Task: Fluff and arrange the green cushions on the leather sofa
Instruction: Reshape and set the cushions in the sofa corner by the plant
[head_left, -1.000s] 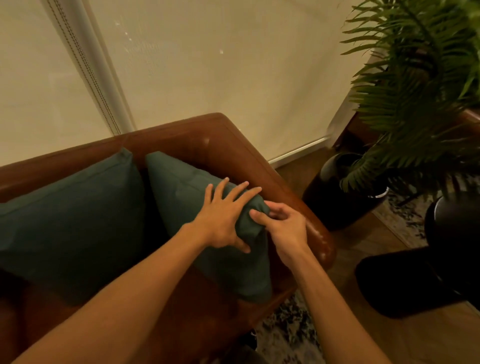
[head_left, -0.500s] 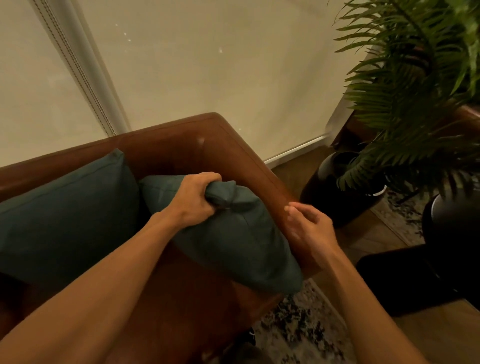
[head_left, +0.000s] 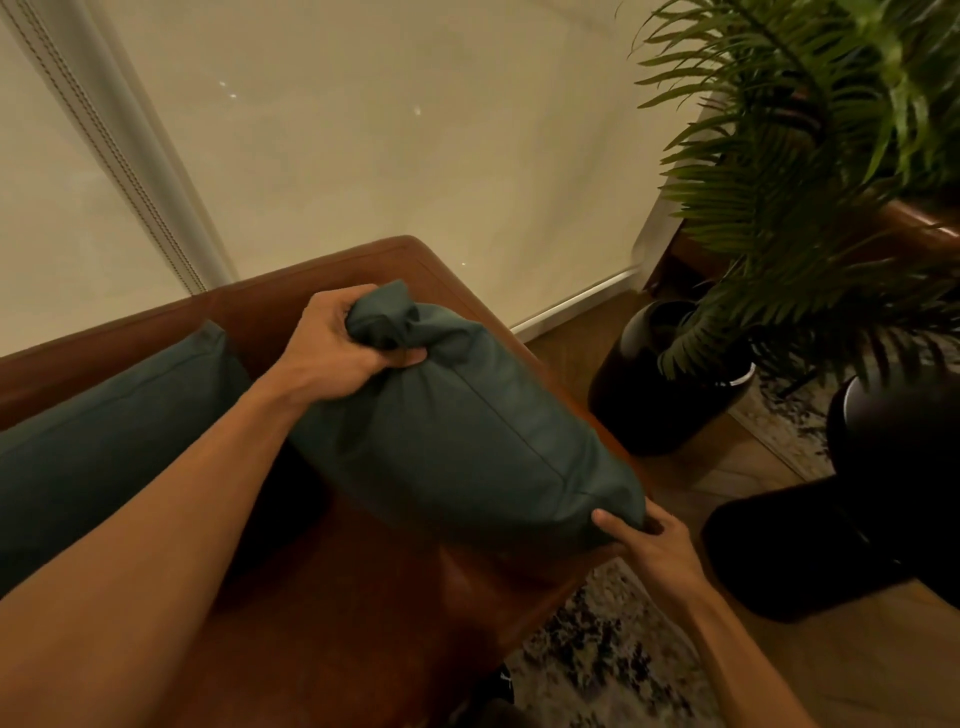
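Green cushion (head_left: 467, 441) held mid-frame over the brown leather sofa (head_left: 363, 597) arm, left hand (head_left: 337, 353) fisted tight on its bunched upper corner, right hand (head_left: 647, 540) clasping its lower right corner, second green cushion (head_left: 104, 447) leaning at left against the backrest, potted fern (head_left: 795, 208) at upper right

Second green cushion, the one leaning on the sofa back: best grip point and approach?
Take the second cushion at its free top corner, coming from above and in front. That corner stands clear of the leather sofa; its right side is hidden behind the left hand's forearm.
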